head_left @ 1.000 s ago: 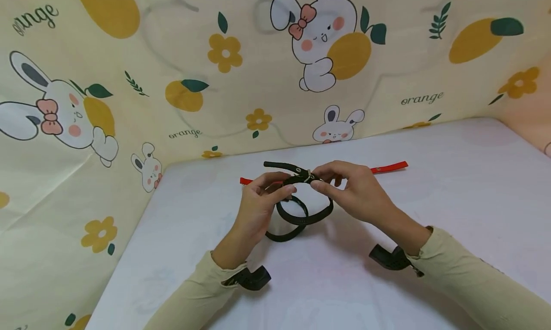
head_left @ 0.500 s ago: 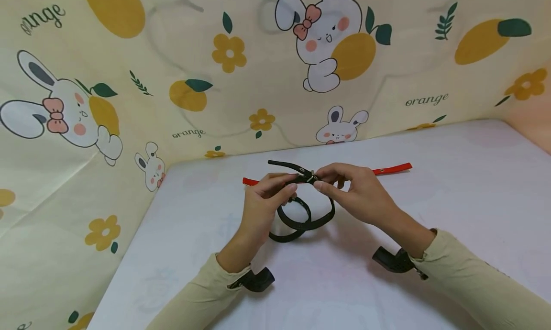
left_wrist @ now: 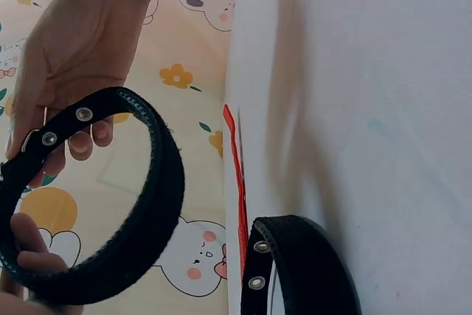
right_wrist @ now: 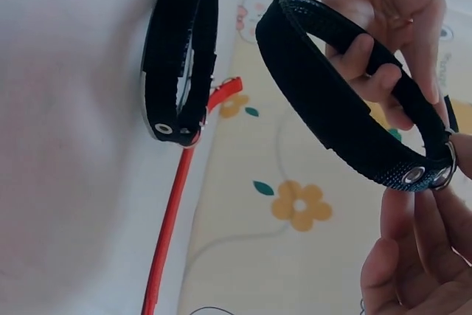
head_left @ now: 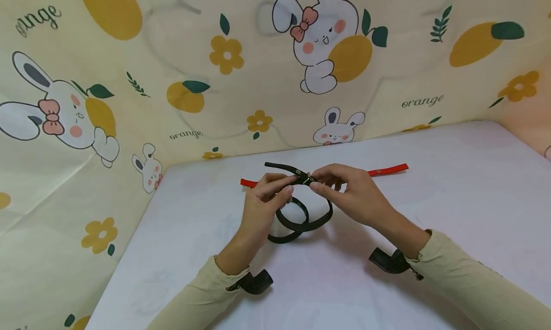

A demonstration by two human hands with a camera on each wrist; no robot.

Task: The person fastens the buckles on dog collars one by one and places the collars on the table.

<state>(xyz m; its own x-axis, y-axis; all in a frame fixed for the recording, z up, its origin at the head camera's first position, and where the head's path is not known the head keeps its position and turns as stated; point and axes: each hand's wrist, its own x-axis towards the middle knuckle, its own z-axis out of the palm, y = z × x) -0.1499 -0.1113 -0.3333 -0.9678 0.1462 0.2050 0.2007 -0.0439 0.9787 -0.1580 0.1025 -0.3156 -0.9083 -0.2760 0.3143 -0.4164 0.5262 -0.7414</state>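
Observation:
A black buckled collar (head_left: 316,223) with metal eyelets hangs in a loop between my two hands, raised above the table. My left hand (head_left: 262,203) pinches the strap just left of the buckle (head_left: 308,179), thumb toward me. On the buckle's other side, my right hand (head_left: 355,193) pinches the collar between thumb and fingers. The strap's loose tail (head_left: 280,166) sticks out to the upper left past the buckle. Both wrist views show the loop fastened round, with eyelets (left_wrist: 84,114) along the strap; in the right wrist view, right-hand fingers partly cover the buckle.
A second black collar (right_wrist: 173,57), also looped, stands on the white table (head_left: 327,282) below the held one. Behind my hands lies a red strap (head_left: 389,170) with eyelets, its middle hidden. A patterned cloth (head_left: 258,71) rises at the table's back and left.
Both hands keep their grip on the collar. Near the buckle, the left fingers have straightened and shifted slightly rightward along the strap. The collar's loop hangs slightly lower than a second ago.

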